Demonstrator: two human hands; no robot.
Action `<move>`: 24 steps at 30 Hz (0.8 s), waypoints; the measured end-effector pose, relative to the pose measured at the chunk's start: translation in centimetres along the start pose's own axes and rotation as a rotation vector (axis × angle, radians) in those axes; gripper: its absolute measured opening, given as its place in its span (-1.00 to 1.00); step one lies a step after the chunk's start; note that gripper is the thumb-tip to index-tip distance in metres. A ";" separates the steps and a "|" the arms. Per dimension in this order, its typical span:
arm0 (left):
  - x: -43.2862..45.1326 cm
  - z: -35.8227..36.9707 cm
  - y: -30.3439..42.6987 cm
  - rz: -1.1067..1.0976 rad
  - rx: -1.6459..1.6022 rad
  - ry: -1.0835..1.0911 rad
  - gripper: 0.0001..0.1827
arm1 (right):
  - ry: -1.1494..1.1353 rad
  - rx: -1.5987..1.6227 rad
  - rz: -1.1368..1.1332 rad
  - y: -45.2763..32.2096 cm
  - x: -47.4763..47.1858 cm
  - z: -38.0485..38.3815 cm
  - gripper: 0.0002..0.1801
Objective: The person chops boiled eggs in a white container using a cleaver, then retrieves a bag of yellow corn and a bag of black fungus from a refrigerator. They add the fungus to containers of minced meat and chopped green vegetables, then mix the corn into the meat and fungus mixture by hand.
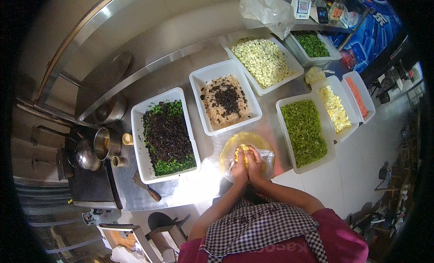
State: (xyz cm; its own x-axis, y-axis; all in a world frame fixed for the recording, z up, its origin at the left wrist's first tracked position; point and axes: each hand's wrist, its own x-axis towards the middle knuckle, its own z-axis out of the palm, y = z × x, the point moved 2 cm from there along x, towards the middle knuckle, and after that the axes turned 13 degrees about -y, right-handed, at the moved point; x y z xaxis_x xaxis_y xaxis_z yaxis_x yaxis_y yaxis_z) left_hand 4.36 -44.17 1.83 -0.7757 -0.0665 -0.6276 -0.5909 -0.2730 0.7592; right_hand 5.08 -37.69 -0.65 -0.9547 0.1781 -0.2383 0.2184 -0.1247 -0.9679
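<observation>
My left hand (pixel 239 168) and my right hand (pixel 254 164) are pressed together around a clump of yellow crumbled food (pixel 242 153), which looks like cooked egg. They work over a round yellow basin (pixel 226 148) at the front edge of the steel table. A clear plastic bag (pixel 268 158) lies in the basin around my hands. Behind the basin stands a white plastic tub (pixel 200 108) of pale shreds topped with dark bits. To its right, another tub (pixel 295 166) holds chopped green vegetable (pixel 304 132).
At left are a tub of black shreds and greens (pixel 169 134), a wooden-handled scraper (pixel 149 190), small jars (pixel 127 139) and a kettle (pixel 89 154). Tubs of pale dice (pixel 262 59), chopped egg (pixel 335 108), pink bits (pixel 357 96) and greens (pixel 310 44) stand right and behind.
</observation>
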 end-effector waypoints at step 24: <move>7.9 2.8 17.7 0.481 -0.244 -0.295 -0.54 | -0.161 0.345 -0.069 -14.5 14.6 6.4 -0.59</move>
State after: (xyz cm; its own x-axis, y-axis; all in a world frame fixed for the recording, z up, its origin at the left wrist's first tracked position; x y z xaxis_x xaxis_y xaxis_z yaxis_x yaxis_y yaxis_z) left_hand -12.85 -46.85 10.78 -0.9921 0.0225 -0.1234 -0.1184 -0.4925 0.8622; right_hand -13.28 -39.51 10.46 -0.9903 0.0455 -0.1314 0.0978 -0.4434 -0.8910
